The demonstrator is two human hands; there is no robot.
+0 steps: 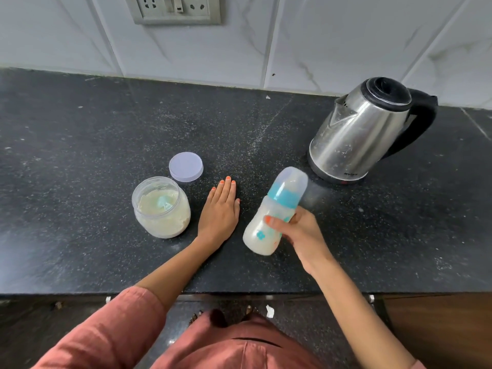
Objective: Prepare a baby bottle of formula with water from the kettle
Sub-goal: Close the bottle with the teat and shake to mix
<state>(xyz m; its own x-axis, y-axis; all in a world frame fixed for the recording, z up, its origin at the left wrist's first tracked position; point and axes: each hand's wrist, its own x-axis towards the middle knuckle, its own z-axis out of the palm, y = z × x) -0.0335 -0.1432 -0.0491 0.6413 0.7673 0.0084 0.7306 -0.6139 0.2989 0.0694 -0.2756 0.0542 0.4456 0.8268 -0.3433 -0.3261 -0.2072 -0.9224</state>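
My right hand (298, 231) grips a baby bottle (271, 214) around its middle and holds it tilted above the black counter (80, 161). The bottle is full of milky white liquid, with a teal collar and a clear cap on top; it looks slightly blurred. My left hand (219, 211) lies flat, palm down, on the counter just left of the bottle. An open clear jar of pale formula powder (161, 207), with a teal scoop inside, stands left of that hand. A steel kettle (364, 131) with a black lid and handle stands at the back right.
The jar's lilac lid (186, 166) lies on the counter behind the jar. A socket panel (173, 9) sits on the tiled wall above. The counter's front edge runs just below my forearms.
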